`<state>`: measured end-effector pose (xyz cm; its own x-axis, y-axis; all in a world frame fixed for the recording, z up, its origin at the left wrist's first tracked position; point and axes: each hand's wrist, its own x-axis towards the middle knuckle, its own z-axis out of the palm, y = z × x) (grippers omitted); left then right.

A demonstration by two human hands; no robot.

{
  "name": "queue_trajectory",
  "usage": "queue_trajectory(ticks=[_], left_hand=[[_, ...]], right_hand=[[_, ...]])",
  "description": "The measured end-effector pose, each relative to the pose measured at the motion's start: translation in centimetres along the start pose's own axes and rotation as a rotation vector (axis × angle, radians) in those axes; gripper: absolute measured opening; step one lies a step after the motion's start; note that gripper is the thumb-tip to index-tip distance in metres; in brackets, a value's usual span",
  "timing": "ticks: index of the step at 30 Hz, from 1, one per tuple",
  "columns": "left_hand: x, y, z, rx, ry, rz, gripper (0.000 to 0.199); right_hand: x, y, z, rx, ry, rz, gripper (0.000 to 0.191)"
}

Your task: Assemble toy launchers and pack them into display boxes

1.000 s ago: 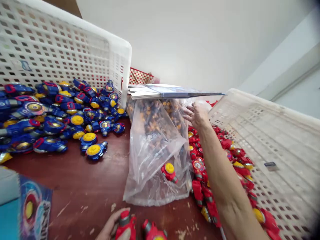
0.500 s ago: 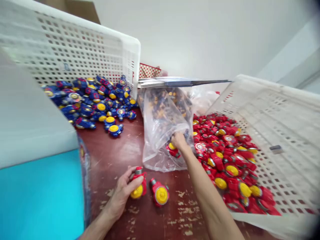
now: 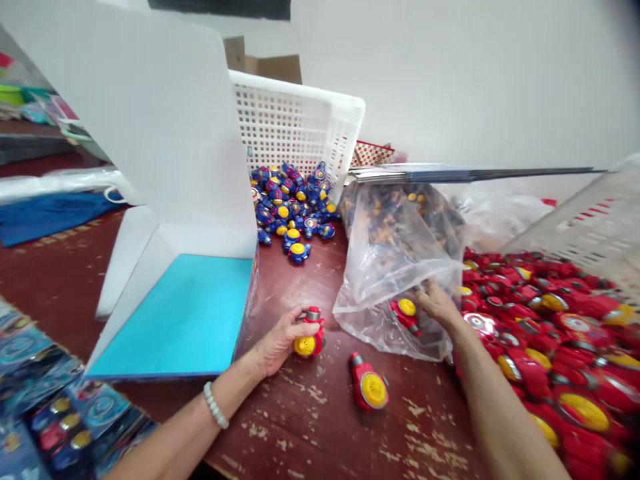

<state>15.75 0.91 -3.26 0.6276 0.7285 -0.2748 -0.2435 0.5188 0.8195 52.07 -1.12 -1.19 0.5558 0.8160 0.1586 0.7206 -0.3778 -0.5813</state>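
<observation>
My left hand (image 3: 286, 341) is closed around a red toy (image 3: 309, 341) with a yellow disc and a grey neck, held at the table surface. Beside it, a second red toy (image 3: 370, 385) of the same kind lies on the table. My right hand (image 3: 436, 303) is at the mouth of a clear plastic bag (image 3: 380, 267), its fingers partly hidden by the film. Just left of those fingers, another red toy (image 3: 406, 315) lies in the bag's mouth. Blurred dark and yellow pieces fill the back of the bag.
An open white box (image 3: 200, 133) with a blue insert (image 3: 180, 320) stands left. Blue toys (image 3: 295, 200) spill from a white basket (image 3: 300, 113). Red toys (image 3: 540, 320) heap before another basket (image 3: 575, 227) at right. Flat sheets (image 3: 450, 175) lie over the bag. Printed packages (image 3: 65, 407) fill the lower left.
The view has swung left, showing more of the white box. My left hand keeps the red toy. My right hand has drawn away from the toy in the bag's mouth, to its right.
</observation>
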Motion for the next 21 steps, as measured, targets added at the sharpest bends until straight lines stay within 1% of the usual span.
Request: queue_trajectory(ticks=[2, 4, 5, 6, 7, 9, 10, 12, 14, 18, 21], left_hand=[[-0.5, -0.3, 0.5, -0.012, 0.022, 0.005, 0.047], [-1.1, -0.8, 1.2, -0.018, 0.038, 0.008, 0.047], [-1.4, -1.1, 1.6, -0.012, 0.041, 0.017, 0.045], [-1.7, -1.3, 2.0, -0.001, 0.038, 0.027, 0.042], [-2.0, -1.5, 2.3, 0.015, 0.03, 0.033, 0.038], [-2.7, -1.6, 2.9, 0.058, -0.01, 0.035, 0.034], [-3.0, -1.6, 3.1, 0.083, -0.037, 0.034, 0.033], [-3.6, -1.3, 3.2, 0.137, -0.093, 0.023, 0.033], [-4.1, -0.7, 3.0, 0.248, -0.141, 0.015, 0.031], [-4.6, 0.9, 2.5, 0.629, -0.196, -0.014, 0.022], [-4.7, 1.9, 2.9, 0.819, -0.238, -0.054, 0.018]], right_hand=[[-2.9, -0.8, -1.4, 0.038, 0.013, -0.005, 0.047], [-6.7, -2.4, -2.4, 0.117, -0.028, -0.046, 0.048], [-8.8, -3.5, -2.6, 0.258, -0.095, -0.073, 0.047], [-10.8, -4.7, -2.6, 0.372, -0.176, -0.069, 0.045], [-12.8, -6.0, -2.4, 0.432, -0.251, -0.071, 0.043], [-16.0, -8.2, -1.5, 0.458, -0.407, -0.152, 0.037], [-17.0, -9.1, -1.0, 0.445, -0.467, -0.209, 0.033], [-18.1, -10.2, -0.3, 0.4, -0.54, -0.311, 0.028], [-18.3, -10.5, 0.0, 0.354, -0.543, -0.381, 0.025], [-17.8, -10.4, -0.8, 0.313, -0.534, -0.541, 0.023], [-17.8, -10.5, -1.2, 0.317, -0.526, -0.654, 0.021]])
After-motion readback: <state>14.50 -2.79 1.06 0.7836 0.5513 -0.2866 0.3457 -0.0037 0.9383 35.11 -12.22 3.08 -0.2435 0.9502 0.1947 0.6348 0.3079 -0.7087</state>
